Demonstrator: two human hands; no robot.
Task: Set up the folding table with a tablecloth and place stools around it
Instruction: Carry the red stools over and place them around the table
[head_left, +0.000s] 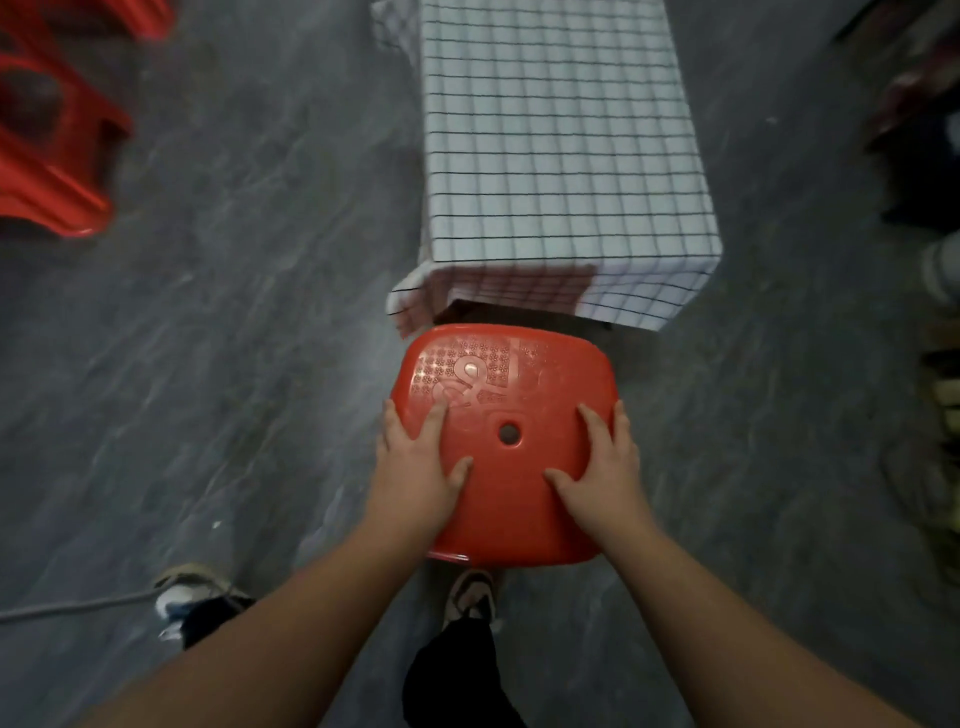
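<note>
1. Fingers of both hands lie spread and nearly flat on the seat of the red square plastic stool (506, 441); outer fingers wrap down over its side edges, thumbs point inward toward the round centre hole.
2. Left hand (415, 467) holds the seat's left edge, right hand (605, 467) the right edge; grip is symmetric, neither nearer.
3. Stool sits at frame centre, directly beyond the hands, its far edge just beside the overhanging hem of the white black-grid checked tablecloth (561, 156).
4. Cloth covers the folding table, whose long axis runs away toward the top of the frame; stool faces its near short end.
5. Judgement: next move is straight forward, tucking the stool to that end.
6. Forearms reach in from the bottom corners, converging; wrists level.
7. More red plastic stools (47, 119) upper left, well apart.
8. Grey floor (234, 312); shoes below the stool.
</note>
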